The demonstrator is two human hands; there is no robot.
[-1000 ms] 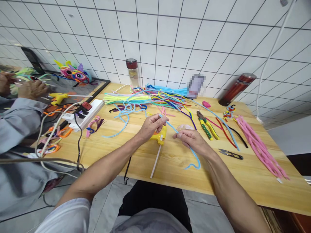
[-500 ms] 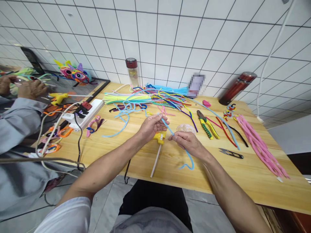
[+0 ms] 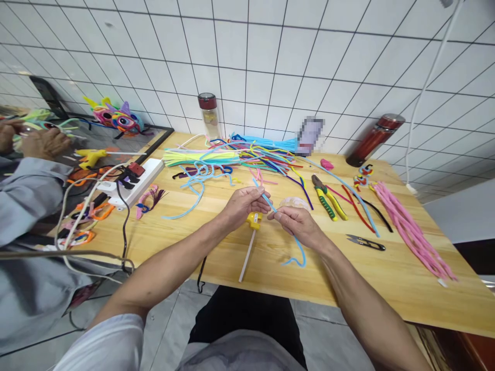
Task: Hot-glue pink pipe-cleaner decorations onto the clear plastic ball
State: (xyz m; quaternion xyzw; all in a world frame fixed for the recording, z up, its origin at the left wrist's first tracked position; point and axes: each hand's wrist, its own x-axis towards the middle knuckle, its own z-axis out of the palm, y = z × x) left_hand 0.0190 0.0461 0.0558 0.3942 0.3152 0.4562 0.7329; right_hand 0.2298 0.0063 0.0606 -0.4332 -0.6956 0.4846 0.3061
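A light blue pipe cleaner [image 3: 269,203] runs between my two hands above the table. My left hand [image 3: 247,205] pinches it near its upper end, and a short tip sticks out past the fingers. Lower down, my right hand [image 3: 296,222] is closed on the same pipe cleaner, whose wavy tail hangs below toward the wood. Beneath my left hand lies a yellow hot glue gun [image 3: 254,221], partly hidden, with a white glue stick [image 3: 247,256] pointing toward me. Behind my right hand is a round, see-through piece [image 3: 294,203], its kind unclear.
Bundled pipe cleaners [image 3: 209,156] lie along the back, near a glass bottle [image 3: 209,116]. To the right are pliers [image 3: 328,198], thread snips [image 3: 365,242], pink pipe cleaners [image 3: 413,232] and a red flask [image 3: 375,140]. Leftward, a power strip [image 3: 135,183] sits near a co-worker's hands [image 3: 46,141].
My right hand has moved left along the pipe cleaner, closer to my left hand. A short tip now shows beyond my left fingers.
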